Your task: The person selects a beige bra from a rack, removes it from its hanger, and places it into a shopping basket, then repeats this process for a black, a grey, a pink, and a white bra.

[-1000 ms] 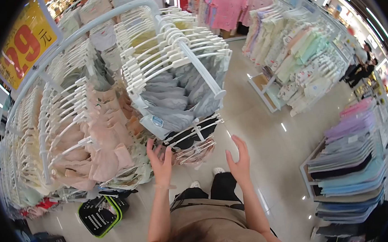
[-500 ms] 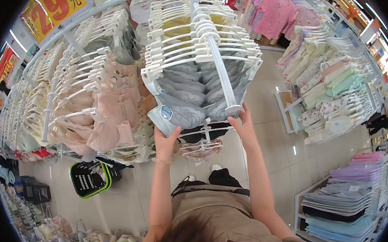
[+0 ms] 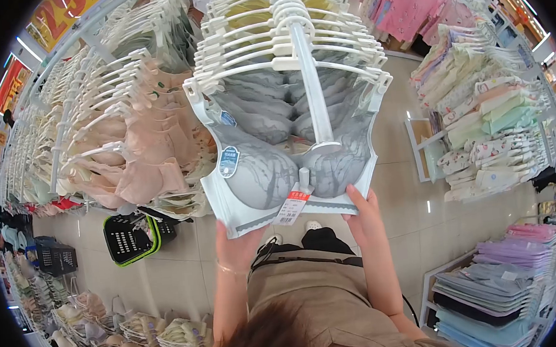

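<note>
A grey bra (image 3: 259, 181) with a pale lower band hangs from a white hanger (image 3: 289, 63) at the front of the rack's bar (image 3: 315, 100). My left hand (image 3: 239, 242) grips the band's lower left corner, its fingers partly hidden behind the cloth. On the other side, my right hand (image 3: 365, 219) pinches the lower right edge, thumb in front. A red and white price tag (image 3: 293, 208) dangles from the middle of the band. The left cup carries a blue oval label (image 3: 229, 162). More grey bras (image 3: 254, 104) hang close behind it.
Peach bras (image 3: 151, 156) crowd the rack at left. A black basket with a green rim (image 3: 131, 238) stands on the floor (image 3: 396, 204). Patterned garments (image 3: 483, 159) hang at right, above folded stacks (image 3: 486, 288). A yellow price sign (image 3: 64, 17) is at upper left.
The front grey bra has been drawn toward me and its lower edge lifted outward, showing its cups and price tag. Both hands have moved lower in view with it.
</note>
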Available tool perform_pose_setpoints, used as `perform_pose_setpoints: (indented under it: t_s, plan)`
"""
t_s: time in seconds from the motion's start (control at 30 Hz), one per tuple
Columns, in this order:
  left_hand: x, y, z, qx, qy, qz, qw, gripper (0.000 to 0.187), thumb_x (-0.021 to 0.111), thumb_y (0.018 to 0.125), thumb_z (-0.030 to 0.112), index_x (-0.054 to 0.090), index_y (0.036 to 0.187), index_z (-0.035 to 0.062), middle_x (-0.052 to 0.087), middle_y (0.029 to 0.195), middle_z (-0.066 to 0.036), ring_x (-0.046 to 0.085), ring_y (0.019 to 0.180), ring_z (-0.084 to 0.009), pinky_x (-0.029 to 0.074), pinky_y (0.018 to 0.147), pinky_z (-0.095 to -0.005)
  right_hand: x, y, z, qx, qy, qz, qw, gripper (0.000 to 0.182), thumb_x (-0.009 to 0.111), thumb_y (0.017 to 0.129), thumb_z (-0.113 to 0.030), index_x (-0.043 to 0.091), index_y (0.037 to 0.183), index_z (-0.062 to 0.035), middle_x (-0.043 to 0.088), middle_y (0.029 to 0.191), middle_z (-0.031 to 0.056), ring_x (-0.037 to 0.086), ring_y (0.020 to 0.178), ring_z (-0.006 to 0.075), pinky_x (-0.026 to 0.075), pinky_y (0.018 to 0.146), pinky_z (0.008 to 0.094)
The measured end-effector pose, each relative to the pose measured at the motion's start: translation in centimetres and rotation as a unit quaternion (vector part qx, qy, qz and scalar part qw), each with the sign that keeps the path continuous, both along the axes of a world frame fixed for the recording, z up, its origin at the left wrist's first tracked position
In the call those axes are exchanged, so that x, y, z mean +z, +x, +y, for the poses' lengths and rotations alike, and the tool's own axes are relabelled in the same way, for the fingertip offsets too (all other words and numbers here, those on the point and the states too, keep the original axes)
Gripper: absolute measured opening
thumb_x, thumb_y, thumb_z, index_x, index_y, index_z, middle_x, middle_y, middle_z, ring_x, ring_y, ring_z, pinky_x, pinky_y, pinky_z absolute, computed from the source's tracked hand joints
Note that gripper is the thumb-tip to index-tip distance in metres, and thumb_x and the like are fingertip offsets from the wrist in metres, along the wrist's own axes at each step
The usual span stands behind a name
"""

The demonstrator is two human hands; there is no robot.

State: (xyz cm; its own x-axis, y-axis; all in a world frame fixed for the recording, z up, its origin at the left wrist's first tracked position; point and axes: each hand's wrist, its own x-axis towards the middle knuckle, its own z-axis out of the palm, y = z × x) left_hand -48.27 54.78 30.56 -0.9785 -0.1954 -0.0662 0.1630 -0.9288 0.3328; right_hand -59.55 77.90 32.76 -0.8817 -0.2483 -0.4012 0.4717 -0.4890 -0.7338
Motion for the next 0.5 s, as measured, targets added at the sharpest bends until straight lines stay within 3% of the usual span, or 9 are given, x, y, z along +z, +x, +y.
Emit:
perform_pose_setpoints:
  t_s: [0.03,0.07,0.13,0.17,0.23,0.37,0.43,0.5]
  plan:
    - [-0.4,0.1,0.6,-0.018,0.011,0.067,0.998,0.077,0.052,0.091,0.050,0.021,0.150,0.0115,0.021,0.155,-0.008,0.025,0.140,-0.0273,0.023,0.114,-0.0466,0.2,0.4,0.0,-0.006,-0.029,-0.018,0.999,0.025,0.062,0.091,-0.013,0.053,0.114,-0.0074,0.063,0.096,0.0016,0.060,0.086,0.0112,0.048,0.075,0.0287]
    - [-0.9,0.4,1.1,-0.021,0.011,0.064,0.998,0.077,0.052,0.091,0.050,0.021,0.150,0.0115,0.021,0.155,-0.008,0.025,0.140,-0.0273,0.023,0.114,-0.0466,0.5,0.7,0.0,-0.010,-0.029,-0.021,0.999,0.025,0.062,0.091,-0.013,0.053,0.114,-0.0074,0.063,0.096,0.0016,0.060,0.086,0.0112,0.048,0.075,0.0287]
    - [-2.0,1.4,2.1,-0.019,-0.164,-0.007,0.986,0.069,0.049,0.094,0.046,0.026,0.147,0.0077,0.029,0.150,-0.010,0.032,0.136,-0.0279,0.027,0.112,-0.0452,1.0,1.3,0.0,-0.008,-0.036,-0.041,0.998,0.020,0.061,0.092,-0.013,0.053,0.110,-0.0078,0.062,0.090,0.0009,0.056,0.067,0.0080,0.045,0.058,0.0255]
    - [-2.5,1.9,2.5,-0.018,-0.250,-0.041,0.967,0.066,0.047,0.096,0.044,0.028,0.146,0.0058,0.033,0.148,-0.011,0.035,0.134,-0.0282,0.028,0.112,-0.0445,1.2,1.5,0.1,-0.010,-0.036,-0.044,0.998,0.020,0.061,0.092,-0.013,0.053,0.110,-0.0078,0.062,0.090,0.0009,0.056,0.067,0.0080,0.045,0.058,0.0255]
    - [-2.4,2.2,3.2,-0.015,-0.416,-0.104,0.903,0.060,0.044,0.099,0.041,0.033,0.143,0.0021,0.041,0.144,-0.013,0.042,0.130,-0.0288,0.032,0.110,-0.0430,1.5,1.7,0.4,0.018,-0.051,-0.046,0.997,0.017,0.060,0.092,-0.012,0.052,0.107,-0.0078,0.060,0.085,0.0005,0.048,0.053,0.0064,0.037,0.044,0.0230]
    - [-0.8,2.3,4.2,-0.061,-0.380,-0.164,0.908,0.053,0.039,0.102,0.035,0.038,0.138,-0.0041,0.049,0.135,-0.015,0.050,0.123,-0.0287,0.038,0.106,-0.0417,1.8,2.3,0.3,0.021,-0.061,-0.058,0.996,0.016,0.060,0.092,-0.012,0.052,0.106,-0.0077,0.059,0.080,0.0002,0.045,0.047,0.0059,0.033,0.040,0.0207]
    - [1.2,1.2,4.1,-0.144,-0.180,-0.083,0.969,0.049,0.039,0.103,0.031,0.039,0.135,-0.0053,0.051,0.133,-0.015,0.052,0.121,-0.0294,0.042,0.104,-0.0449,2.2,2.5,0.1,0.010,-0.049,-0.064,0.997,0.014,0.059,0.092,-0.012,0.052,0.103,-0.0075,0.059,0.079,-0.0005,0.045,0.047,0.0053,0.034,0.041,0.0209]
    - [2.2,0.8,4.0,-0.143,-0.154,-0.098,0.973,0.048,0.040,0.102,0.030,0.040,0.135,-0.0053,0.050,0.133,-0.016,0.052,0.120,-0.0299,0.043,0.103,-0.0472,2.1,2.6,0.2,0.010,-0.050,-0.061,0.997,0.014,0.058,0.093,-0.012,0.052,0.104,-0.0072,0.059,0.079,-0.0005,0.045,0.048,0.0049,0.034,0.041,0.0209]
